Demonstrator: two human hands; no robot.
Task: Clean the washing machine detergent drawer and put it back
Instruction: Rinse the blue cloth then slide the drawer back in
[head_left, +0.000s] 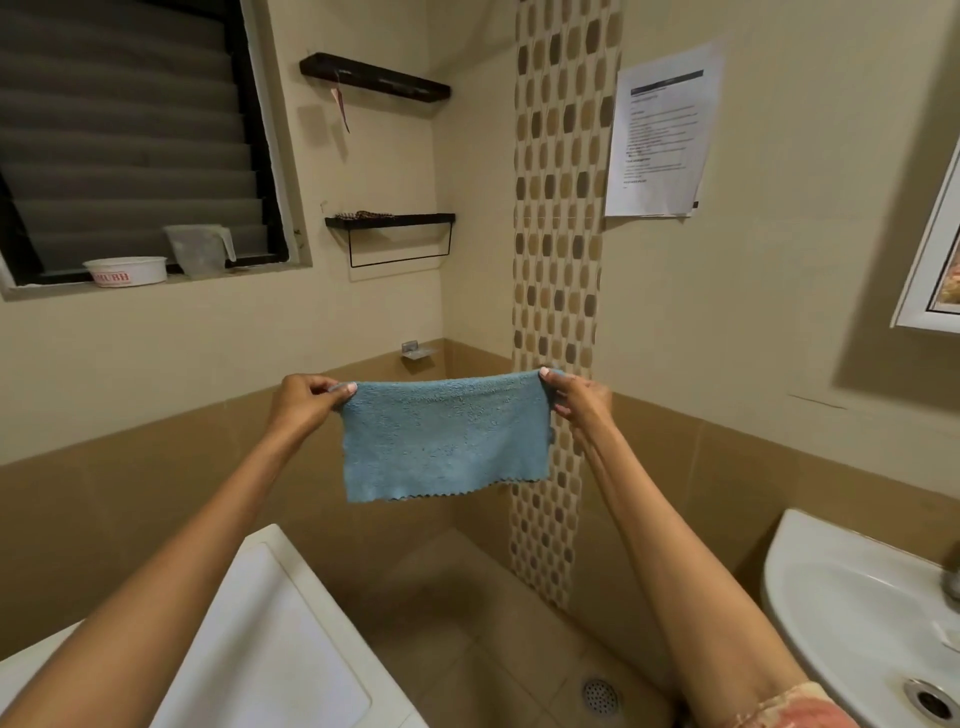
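Observation:
A blue cloth (445, 441) hangs spread out in front of me, at the middle of the head view. My left hand (306, 402) pinches its upper left corner, and my right hand (576, 400) pinches its upper right corner, so the top edge is stretched between them. The cloth's zigzag lower edge hangs free. The white top of the washing machine (270, 629) shows at the lower left, under my left forearm. The detergent drawer is not in view.
A white sink (852, 597) with a drain sits at the lower right. A floor drain (600, 696) lies in the tiled corner below. Two dark wall shelves (389, 221) hang above. A white tub (124, 270) and a clear jug (200, 249) stand on the window sill.

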